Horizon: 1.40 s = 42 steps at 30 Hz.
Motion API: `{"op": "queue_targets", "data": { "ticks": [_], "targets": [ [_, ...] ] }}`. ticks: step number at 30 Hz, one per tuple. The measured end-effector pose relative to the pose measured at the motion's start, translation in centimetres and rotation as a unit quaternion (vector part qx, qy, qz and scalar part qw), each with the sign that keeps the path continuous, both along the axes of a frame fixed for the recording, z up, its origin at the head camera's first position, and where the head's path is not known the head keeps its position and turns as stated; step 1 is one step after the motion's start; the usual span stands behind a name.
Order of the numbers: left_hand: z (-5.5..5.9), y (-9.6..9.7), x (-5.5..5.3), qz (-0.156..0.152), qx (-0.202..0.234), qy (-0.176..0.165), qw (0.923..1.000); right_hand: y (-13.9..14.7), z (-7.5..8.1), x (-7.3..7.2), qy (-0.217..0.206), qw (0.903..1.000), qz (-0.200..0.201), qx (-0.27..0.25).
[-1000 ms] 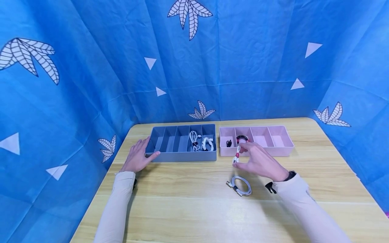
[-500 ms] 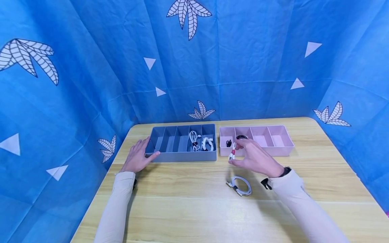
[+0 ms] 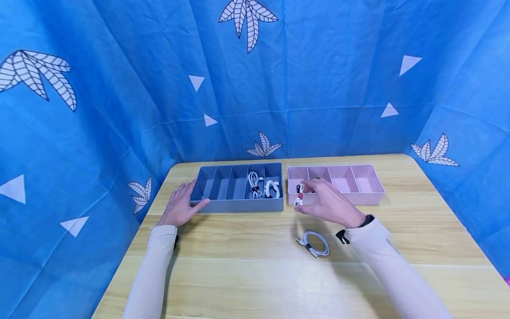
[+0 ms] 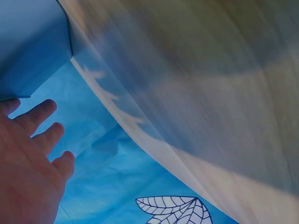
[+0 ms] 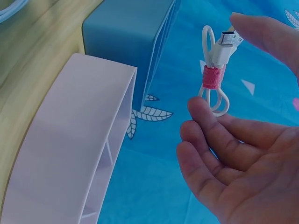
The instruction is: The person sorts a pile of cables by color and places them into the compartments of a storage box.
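Observation:
My right hand (image 3: 332,206) pinches a small bundled white charging cable (image 5: 212,77) between thumb and fingers. A pinkish-red tie wraps its middle, and its plugs point toward the thumb in the right wrist view. In the head view, this hand hangs over the front of the left compartments of a pink divided box (image 3: 368,199). At the left end of a blue-grey divided box (image 3: 243,206), my left hand (image 3: 179,206) has its fingers spread along the side and its thumb by the front. Dark cables in the pink box are mostly hidden by the right hand.
A coiled pale cable (image 3: 327,244) with a black tie lies on the wooden table (image 3: 239,274) in front of the right hand. Bundled white cables (image 3: 255,181) occupy the two right compartments of the blue-grey box. A blue curtain (image 3: 338,66) hangs behind.
My right hand has moved left with the white cable, from the second compartment of the pink box toward the leftmost one. My left hand stays in place.

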<state>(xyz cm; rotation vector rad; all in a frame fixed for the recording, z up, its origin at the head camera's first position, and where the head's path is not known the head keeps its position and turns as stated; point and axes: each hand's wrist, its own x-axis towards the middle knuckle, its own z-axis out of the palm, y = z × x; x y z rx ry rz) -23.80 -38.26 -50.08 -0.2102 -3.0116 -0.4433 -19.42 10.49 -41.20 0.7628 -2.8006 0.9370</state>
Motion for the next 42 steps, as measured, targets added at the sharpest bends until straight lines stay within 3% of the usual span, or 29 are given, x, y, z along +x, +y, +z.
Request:
{"op": "queue_targets", "data": {
  "ticks": [7, 20, 34, 42],
  "targets": [
    [0.0, -0.1, 0.1, -0.001, 0.002, 0.0, 1.0, -0.8, 0.5, -0.5, 0.005, 0.9997, 0.022, -0.013],
    [-0.2, -0.2, 0.0, 0.001, -0.003, 0.0, 1.0, -2.2, 0.9, -1.4, 0.028, 0.9995, 0.014, 0.0],
    [-0.1, 0.0, -0.2, 0.0, -0.007, 0.005, 1.0, -3.7, 1.1, -2.7, 0.051, 0.9978, 0.039, -0.015],
    [-0.1, -0.1, -0.1, -0.003, -0.01, 0.006, 0.9999, -4.7, 1.5, -3.1, 0.02, 0.999, 0.039, -0.006]
  ]
}}
